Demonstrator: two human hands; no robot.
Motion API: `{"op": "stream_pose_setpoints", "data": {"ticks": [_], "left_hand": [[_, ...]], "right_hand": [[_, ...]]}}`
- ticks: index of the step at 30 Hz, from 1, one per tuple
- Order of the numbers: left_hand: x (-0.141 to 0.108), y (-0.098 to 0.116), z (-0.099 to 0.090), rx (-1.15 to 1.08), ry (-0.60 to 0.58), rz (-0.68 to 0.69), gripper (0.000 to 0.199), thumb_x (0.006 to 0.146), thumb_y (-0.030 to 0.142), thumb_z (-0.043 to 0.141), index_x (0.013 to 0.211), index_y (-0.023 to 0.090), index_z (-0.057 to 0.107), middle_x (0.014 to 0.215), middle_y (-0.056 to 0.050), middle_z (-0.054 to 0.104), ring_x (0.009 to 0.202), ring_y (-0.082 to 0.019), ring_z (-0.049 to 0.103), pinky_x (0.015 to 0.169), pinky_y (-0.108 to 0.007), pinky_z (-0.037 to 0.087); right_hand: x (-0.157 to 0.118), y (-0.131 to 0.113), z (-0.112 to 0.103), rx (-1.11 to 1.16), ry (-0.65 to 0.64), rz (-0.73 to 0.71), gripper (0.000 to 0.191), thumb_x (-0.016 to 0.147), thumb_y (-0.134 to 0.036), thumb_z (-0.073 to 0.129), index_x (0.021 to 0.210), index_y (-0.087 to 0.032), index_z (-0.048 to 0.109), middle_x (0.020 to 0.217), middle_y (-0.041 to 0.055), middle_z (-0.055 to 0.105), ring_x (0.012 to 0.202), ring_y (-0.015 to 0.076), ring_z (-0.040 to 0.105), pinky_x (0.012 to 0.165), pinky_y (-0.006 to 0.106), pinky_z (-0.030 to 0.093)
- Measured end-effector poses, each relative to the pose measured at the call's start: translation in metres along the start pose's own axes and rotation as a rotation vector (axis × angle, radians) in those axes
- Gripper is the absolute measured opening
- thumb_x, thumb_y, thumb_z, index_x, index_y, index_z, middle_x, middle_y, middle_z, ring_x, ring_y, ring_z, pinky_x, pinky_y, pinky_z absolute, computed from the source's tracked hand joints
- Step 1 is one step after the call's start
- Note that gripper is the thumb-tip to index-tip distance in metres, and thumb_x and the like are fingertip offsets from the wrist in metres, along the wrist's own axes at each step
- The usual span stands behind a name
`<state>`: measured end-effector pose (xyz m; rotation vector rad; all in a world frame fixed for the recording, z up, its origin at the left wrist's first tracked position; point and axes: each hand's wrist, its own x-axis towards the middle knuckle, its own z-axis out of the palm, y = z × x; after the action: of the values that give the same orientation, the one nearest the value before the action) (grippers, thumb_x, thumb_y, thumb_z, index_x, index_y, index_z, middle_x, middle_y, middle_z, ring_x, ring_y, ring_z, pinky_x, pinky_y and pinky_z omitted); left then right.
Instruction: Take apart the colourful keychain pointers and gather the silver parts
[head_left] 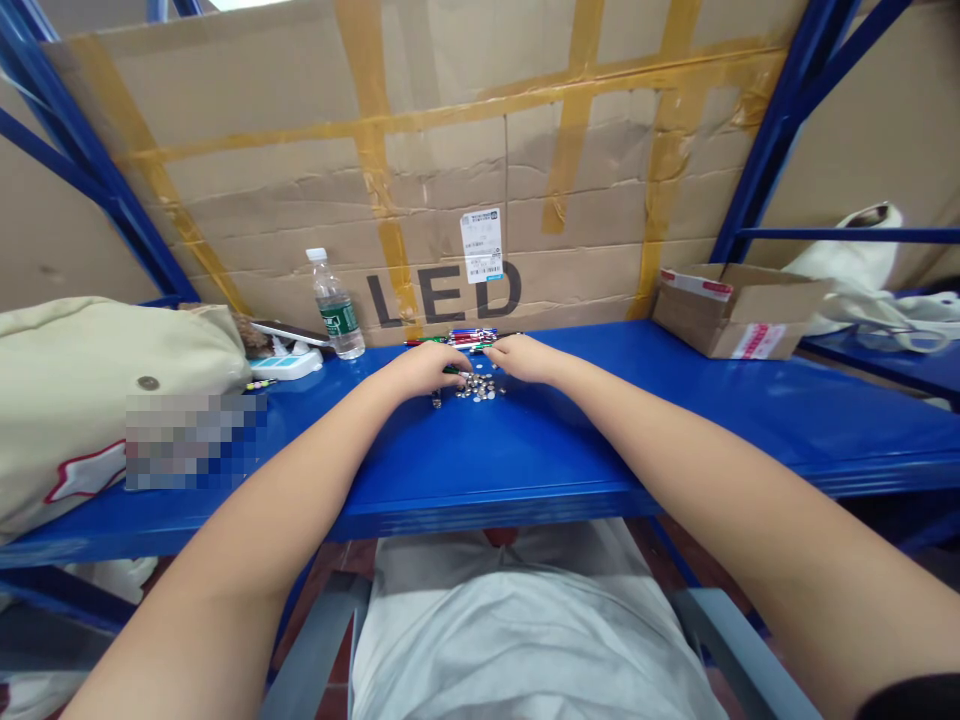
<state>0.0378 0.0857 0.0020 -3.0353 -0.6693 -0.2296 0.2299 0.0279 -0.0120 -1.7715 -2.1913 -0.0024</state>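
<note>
Blue shelf surface [480, 460], viewed from above; both bare forearms reach in from the near edge, hands close together toward the back. Left hand [433, 368]: fingers curled, pinching a slim dark pen [454, 371] that points toward the right hand, just over the edge of a loose heap of small, round, silvery pieces [480, 388]; coin-like, too small to identify. Right hand [525, 357]: palm down, fingers bent, fingertips at the near side of a bundle of pens [472, 338]; cannot tell whether it grips one or merely touches. Bundle lies crosswise at the back of the shelf, blue, red and green among the colours, before a large cardboard panel [450, 180] marked LED and crossed by yellow tape. Heap sits between the hands, nearer to the person than the bundle, its pieces spread singly at the fringe. A small shiny item [436, 400] rests below the left hand, apart from the heap; cannot make it out. Left of the hands: upright clear bottle [337, 310], green label, white cap; beside it a white power strip [285, 363]; farther left, a cream bag [112, 390] with a star patch. Right side: a small cardboard box [739, 310] near the back, well apart from the right hand.
</note>
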Motion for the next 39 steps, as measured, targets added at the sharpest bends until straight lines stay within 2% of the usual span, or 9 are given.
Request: {"op": "stream_pose_setpoints", "data": {"ticks": [6, 10, 14, 19, 26, 30, 35, 39], "left_hand": [[-0.003, -0.002, -0.004, 0.052, 0.038, -0.042, 0.026, 0.083, 0.024, 0.053, 0.106, 0.02, 0.066, 0.106, -0.005, 0.068, 0.095, -0.019, 0.061, 0.083, -0.028, 0.043], [-0.005, -0.01, -0.006, 0.056, 0.061, -0.172, 0.028, 0.085, 0.031, 0.049, 0.105, 0.018, 0.065, 0.1, -0.007, 0.069, 0.086, -0.02, 0.061, 0.074, -0.028, 0.043], [-0.01, -0.024, -0.012, 0.114, 0.01, -0.327, 0.031, 0.081, 0.037, 0.054, 0.102, 0.017, 0.066, 0.095, -0.008, 0.07, 0.082, -0.02, 0.061, 0.069, -0.026, 0.042], [-0.02, -0.041, -0.02, 0.177, -0.076, -0.453, 0.027, 0.079, 0.038, 0.056, 0.094, 0.02, 0.07, 0.091, -0.005, 0.071, 0.078, -0.019, 0.061, 0.065, -0.024, 0.041], [-0.031, -0.06, -0.025, 0.301, -0.145, -0.598, 0.028, 0.075, 0.045, 0.057, 0.078, 0.022, 0.072, 0.082, -0.005, 0.072, 0.072, -0.018, 0.061, 0.06, -0.023, 0.041], [-0.033, -0.064, -0.023, 0.319, -0.166, -0.628, 0.027, 0.074, 0.045, 0.058, 0.073, 0.021, 0.072, 0.079, -0.006, 0.071, 0.071, -0.02, 0.062, 0.062, -0.025, 0.042], [-0.031, -0.062, -0.024, 0.293, -0.179, -0.615, 0.026, 0.073, 0.042, 0.06, 0.082, 0.022, 0.074, 0.084, -0.006, 0.071, 0.075, -0.022, 0.063, 0.066, -0.026, 0.043], [-0.03, -0.059, -0.027, 0.267, -0.226, -0.625, 0.024, 0.069, 0.04, 0.064, 0.084, 0.023, 0.074, 0.083, -0.005, 0.072, 0.075, -0.02, 0.063, 0.066, -0.024, 0.044]], "right_hand": [[-0.001, 0.001, -0.001, 0.039, -0.006, 0.007, 0.035, 0.095, -0.031, 0.035, 0.086, -0.015, 0.065, 0.095, 0.0115, 0.069, 0.083, 0.0197, 0.06, 0.071, 0.026, 0.04], [-0.004, -0.005, -0.002, 0.024, 0.016, -0.066, 0.038, 0.095, -0.038, 0.036, 0.085, -0.015, 0.065, 0.092, 0.0112, 0.068, 0.08, 0.0196, 0.059, 0.068, 0.027, 0.039], [-0.01, -0.022, -0.001, -0.066, -0.051, -0.152, 0.044, 0.094, -0.045, 0.035, 0.08, -0.015, 0.065, 0.085, 0.0113, 0.068, 0.072, 0.0191, 0.058, 0.062, 0.027, 0.037], [-0.021, -0.049, 0.002, -0.102, -0.122, -0.276, 0.038, 0.093, -0.046, 0.04, 0.088, -0.016, 0.064, 0.092, 0.0108, 0.068, 0.073, 0.0185, 0.061, 0.059, 0.026, 0.037], [-0.033, -0.069, 0.002, -0.217, -0.14, -0.301, 0.026, 0.091, -0.035, 0.044, 0.1, -0.018, 0.062, 0.1, 0.0108, 0.068, 0.079, 0.0223, 0.064, 0.06, 0.028, 0.04], [-0.032, -0.07, 0.007, -0.237, -0.116, -0.297, 0.025, 0.09, -0.034, 0.045, 0.1, -0.018, 0.062, 0.099, 0.0109, 0.069, 0.079, 0.022, 0.064, 0.06, 0.027, 0.041], [-0.026, -0.064, 0.009, -0.194, -0.038, -0.307, 0.026, 0.089, -0.039, 0.048, 0.099, -0.019, 0.062, 0.095, 0.0093, 0.069, 0.077, 0.0208, 0.063, 0.058, 0.026, 0.039], [-0.025, -0.059, 0.005, -0.141, -0.036, -0.297, 0.022, 0.087, -0.036, 0.052, 0.093, -0.02, 0.065, 0.096, 0.0077, 0.069, 0.078, 0.0187, 0.063, 0.056, 0.025, 0.037]]}}
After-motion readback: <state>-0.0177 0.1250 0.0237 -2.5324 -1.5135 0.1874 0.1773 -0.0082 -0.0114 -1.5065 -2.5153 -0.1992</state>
